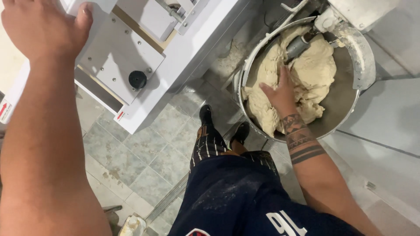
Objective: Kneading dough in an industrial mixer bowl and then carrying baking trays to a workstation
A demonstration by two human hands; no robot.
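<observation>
Head view, looking straight down past the person's dark apron and striped trouser legs to a grey tiled floor (131, 161).

Right hand (280, 94): arm reaches forward and down into a steel mixer bowl (345, 105), forearm with dark banded tattoo crossing the bowl's near rim. Palm faces down, fingers pushed into the dough mass (313, 72), thumb spread to the left. Fingertips are buried in the dough, so how far they curl cannot be told; the hand presses on or digs into the dough rather than lifting it.

Dough: one large pale lump filling the left and upper part of the bowl, bare metal showing lower right. A grey mixer hook (298, 46) enters the dough from above, just beyond the fingertips.

Left hand (41, 26): arm extended up the left edge of view, hand loosely open, fingers out of frame, thumb resting at the edge of a white machine housing (183, 52). It grasps nothing visible. A black knob (138, 79) sits on the housing, well apart from the hand.
</observation>
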